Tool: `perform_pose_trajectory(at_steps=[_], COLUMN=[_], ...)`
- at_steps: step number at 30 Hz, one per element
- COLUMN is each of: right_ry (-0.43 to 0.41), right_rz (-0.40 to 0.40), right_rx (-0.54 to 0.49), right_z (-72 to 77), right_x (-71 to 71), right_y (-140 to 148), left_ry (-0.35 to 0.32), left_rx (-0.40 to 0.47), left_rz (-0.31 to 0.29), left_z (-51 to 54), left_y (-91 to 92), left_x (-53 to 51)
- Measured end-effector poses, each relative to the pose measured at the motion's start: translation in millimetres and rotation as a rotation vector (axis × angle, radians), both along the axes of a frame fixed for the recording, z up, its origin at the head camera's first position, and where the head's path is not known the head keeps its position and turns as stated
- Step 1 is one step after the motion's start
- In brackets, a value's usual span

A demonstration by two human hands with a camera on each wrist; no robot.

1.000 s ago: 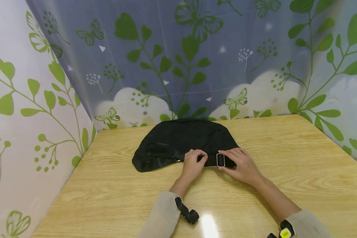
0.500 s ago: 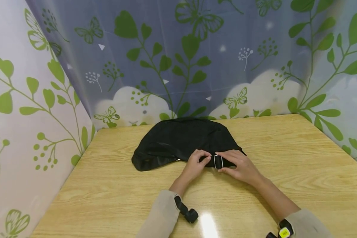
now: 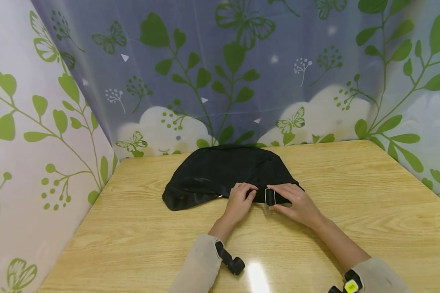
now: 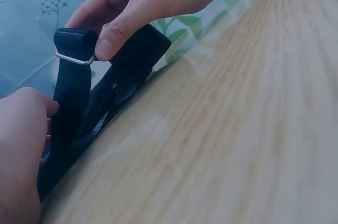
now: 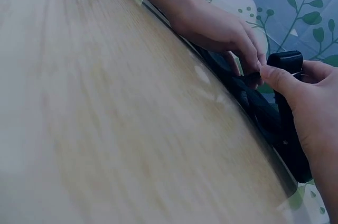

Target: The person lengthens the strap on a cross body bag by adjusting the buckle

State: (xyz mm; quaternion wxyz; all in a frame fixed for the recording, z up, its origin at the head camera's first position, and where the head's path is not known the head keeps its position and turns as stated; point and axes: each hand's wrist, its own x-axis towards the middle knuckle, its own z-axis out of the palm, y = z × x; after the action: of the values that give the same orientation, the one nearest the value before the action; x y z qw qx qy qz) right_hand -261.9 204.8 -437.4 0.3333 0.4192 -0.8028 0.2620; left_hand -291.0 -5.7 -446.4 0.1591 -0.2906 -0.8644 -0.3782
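Note:
A black fabric bag (image 3: 227, 167) lies on the table against the back curtain. Along its front right edge runs a black strap (image 4: 71, 94) threaded through a silver metal buckle (image 3: 270, 196). My right hand (image 3: 297, 204) pinches the buckle and strap between thumb and fingers. Just left of it, my left hand (image 3: 239, 203) pinches the strap, thumb against fingers. In the left wrist view the strap loops over the buckle beside the right thumb, raised off the table.
The wooden table (image 3: 132, 252) spreads around the bag. A blue patterned curtain (image 3: 190, 81) stands right behind the bag, with a light leafy panel (image 3: 33, 162) at the left.
The buckle has shifted slightly left and then a little back to the right. My left hand moved right toward it, then back left. Both hands keep their grip.

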Motion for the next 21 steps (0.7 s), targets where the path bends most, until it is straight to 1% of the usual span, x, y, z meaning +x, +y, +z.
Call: perform_pose_trajectory(at_steps=[2, 4, 10, 12, 14, 16, 21], right_ry=[0.0, -0.006, -0.034, -0.037, -0.031, -0.029, -0.017], right_rz=[-0.001, -0.001, 0.008, 0.01, 0.007, 0.001, -0.016], right_rx=[0.0, 0.009, 0.052, 0.06, 0.064, 0.062, 0.061], right_z=[-0.2, -0.1, 0.2, -0.1, -0.2, 0.0, 0.0], right_x=[-0.2, 0.1, 0.8, 0.8, 0.4, 0.4, 0.3], right_y=[0.1, 0.3, 1.6, 2.1, 2.4, 2.4, 2.3], left_ry=[-0.005, -0.008, -0.005, 0.003, 0.012, 0.024, 0.039], left_rx=[-0.013, -0.013, 0.032, 0.045, 0.048, 0.035, -0.06], left_rz=[0.003, -0.017, -0.144, -0.161, -0.152, -0.117, 0.024], left_z=[0.2, 0.5, 1.2, 1.5, 1.9, 2.0, 0.5], left_y=[0.1, 0.0, -1.5, -1.9, -1.9, -1.6, -0.4], left_x=[-0.3, -0.3, 1.2, 1.5, 1.7, 1.4, 0.3])
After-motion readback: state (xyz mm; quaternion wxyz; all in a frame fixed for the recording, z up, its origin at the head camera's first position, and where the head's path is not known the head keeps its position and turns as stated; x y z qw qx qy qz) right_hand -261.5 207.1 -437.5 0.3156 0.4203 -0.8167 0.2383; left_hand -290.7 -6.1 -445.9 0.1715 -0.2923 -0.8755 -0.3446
